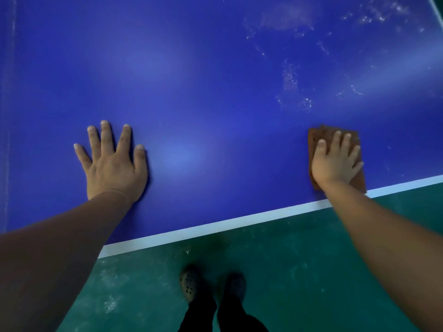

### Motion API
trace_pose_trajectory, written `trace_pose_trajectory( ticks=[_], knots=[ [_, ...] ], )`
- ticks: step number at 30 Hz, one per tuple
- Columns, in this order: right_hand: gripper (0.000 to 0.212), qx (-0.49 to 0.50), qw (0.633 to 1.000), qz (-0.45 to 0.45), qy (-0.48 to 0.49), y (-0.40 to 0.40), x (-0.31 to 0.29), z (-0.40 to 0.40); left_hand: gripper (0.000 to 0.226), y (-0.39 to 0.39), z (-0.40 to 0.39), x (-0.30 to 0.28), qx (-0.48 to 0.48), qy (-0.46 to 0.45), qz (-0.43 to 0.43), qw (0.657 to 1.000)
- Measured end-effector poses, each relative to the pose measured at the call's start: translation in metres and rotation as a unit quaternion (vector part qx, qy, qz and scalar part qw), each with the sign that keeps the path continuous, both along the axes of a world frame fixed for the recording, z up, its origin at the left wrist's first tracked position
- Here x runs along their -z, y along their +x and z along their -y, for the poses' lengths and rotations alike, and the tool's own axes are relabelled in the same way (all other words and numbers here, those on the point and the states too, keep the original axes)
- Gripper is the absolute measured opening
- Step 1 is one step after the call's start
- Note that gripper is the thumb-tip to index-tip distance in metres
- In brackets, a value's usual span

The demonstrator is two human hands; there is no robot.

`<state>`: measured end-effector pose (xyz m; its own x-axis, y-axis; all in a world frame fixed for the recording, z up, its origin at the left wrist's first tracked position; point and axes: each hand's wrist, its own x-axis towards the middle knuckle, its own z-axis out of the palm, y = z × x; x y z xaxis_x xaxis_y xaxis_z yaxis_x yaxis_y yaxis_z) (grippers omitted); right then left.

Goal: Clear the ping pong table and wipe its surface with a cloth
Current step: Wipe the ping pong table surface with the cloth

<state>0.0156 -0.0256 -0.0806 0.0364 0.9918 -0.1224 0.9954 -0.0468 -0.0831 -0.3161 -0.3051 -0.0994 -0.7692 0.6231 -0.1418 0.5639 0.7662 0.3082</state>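
Your right hand (335, 161) pressed flat, fingers straight, on a brown cloth (335, 137) lying near the white-edged rim of the blue ping pong table (215, 92). Your left hand (112, 164) rested on the bare surface, fingers spread, well apart from the cloth. Pale smudges (290, 75) marked the tabletop beyond the cloth.

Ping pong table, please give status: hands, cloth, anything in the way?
Left hand flat on bare blue table, fingers spread. Right hand presses brown cloth near white edge line. White smudges beyond cloth. Nothing in the way.
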Motion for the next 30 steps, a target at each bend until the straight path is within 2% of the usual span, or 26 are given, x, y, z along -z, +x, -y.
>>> trace_pose_trajectory(
  ticks=[1, 2, 4, 6, 7, 8, 9, 11, 12, 13, 14, 15, 16, 18, 19, 20, 21, 22, 24, 26, 27, 28, 30],
  knots=[
    [0.064, 0.028, 1.0, -0.011, 0.002, -0.013, -0.001, 0.011, 0.065, 0.001, 0.0, 0.0, 0.002, 0.003, -0.001, 1.0],
    [0.063, -0.005, 1.0, -0.013, 0.009, -0.03, 0.002, 0.029, 0.065, 0.001, 0.0, 0.001, 0.006, 0.006, -0.003, 1.0],
    [0.061, -0.214, 0.976, -0.005, 0.04, -0.06, 0.012, 0.083, 0.065, 0.001, 0.001, 0.001, 0.019, 0.009, -0.007, 1.0],
    [0.062, -0.459, 0.888, 0.014, 0.017, -0.066, 0.015, 0.133, 0.064, 0.0, 0.003, 0.001, 0.024, 0.004, -0.009, 1.0],
    [0.062, -0.518, 0.855, 0.019, 0.006, -0.06, 0.015, 0.137, 0.064, -0.001, 0.003, 0.001, 0.023, 0.002, -0.01, 1.0],
    [0.062, -0.528, 0.849, 0.024, 0.005, -0.048, 0.016, 0.125, 0.064, 0.0, 0.002, 0.002, 0.022, 0.002, -0.009, 1.0],
    [0.064, -0.486, 0.873, 0.039, 0.021, -0.035, 0.017, 0.105, 0.063, 0.0, 0.002, 0.002, 0.022, 0.004, -0.009, 1.0],
    [0.068, -0.297, 0.952, 0.066, 0.031, -0.009, 0.014, 0.063, 0.062, 0.001, 0.002, 0.002, 0.022, 0.009, -0.01, 1.0],
    [0.072, -0.18, 0.982, 0.043, 0.019, 0.001, 0.011, 0.047, 0.062, 0.001, 0.002, 0.002, 0.023, 0.01, -0.01, 1.0],
    [0.074, -0.089, 0.996, 0.012, 0.003, 0.001, 0.007, 0.044, 0.062, 0.001, 0.002, 0.002, 0.024, 0.009, -0.009, 1.0],
    [0.074, -0.045, 0.999, 0.002, 0.001, -0.007, 0.005, 0.054, 0.062, 0.001, 0.002, 0.002, 0.025, 0.007, -0.008, 1.0],
    [0.073, -0.067, 0.998, 0.01, 0.012, -0.019, 0.006, 0.073, 0.062, 0.0, 0.002, 0.001, 0.025, 0.005, -0.007, 1.0],
    [0.071, -0.146, 0.989, 0.015, 0.027, -0.032, 0.009, 0.097, 0.062, 0.0, 0.002, 0.001, 0.025, 0.003, -0.005, 1.0],
    [0.065, -0.367, 0.93, 0.007, 0.019, -0.044, 0.015, 0.141, 0.062, 0.001, 0.002, 0.001, 0.022, -0.001, -0.006, 1.0],
    [0.063, -0.45, 0.893, 0.011, 0.013, -0.044, 0.015, 0.147, 0.062, 0.001, 0.002, 0.001, 0.022, -0.001, -0.008, 1.0],
    [0.062, -0.492, 0.87, 0.013, 0.008, -0.043, 0.015, 0.135, 0.062, 0.001, 0.001, 0.001, 0.023, 0.0, -0.008, 1.0],
    [0.063, -0.486, 0.874, 0.022, 0.011, -0.04, 0.015, 0.114, 0.062, 0.001, 0.001, 0.001, 0.024, 0.002, -0.008, 1.0],
    [0.066, -0.443, 0.895, 0.039, 0.023, -0.037, 0.016, 0.089, 0.062, 0.001, 0.001, 0.001, 0.025, 0.004, -0.008, 1.0],
    [0.072, -0.291, 0.955, 0.052, 0.007, -0.034, 0.012, 0.043, 0.062, 0.001, 0.002, 0.001, 0.03, 0.003, -0.013, 0.999],
    [0.075, -0.177, 0.984, 0.029, 0.0, -0.044, 0.011, 0.033, 0.063, 0.001, 0.003, 0.002, 0.033, -0.002, -0.017, 0.999],
    [0.074, -0.178, 0.984, 0.027, 0.013, -0.053, 0.012, 0.043, 0.063, 0.001, 0.003, 0.001, 0.034, -0.005, -0.017, 0.999],
    [0.072, -0.221, 0.974, 0.029, 0.032, -0.063, 0.014, 0.059, 0.063, 0.0, 0.003, 0.001, 0.033, -0.006, -0.017, 0.999],
    [0.066, -0.358, 0.932, 0.02, 0.05, -0.085, 0.016, 0.095, 0.064, 0.0, 0.002, 0.001, 0.029, -0.006, -0.018, 0.999]
  ],
)
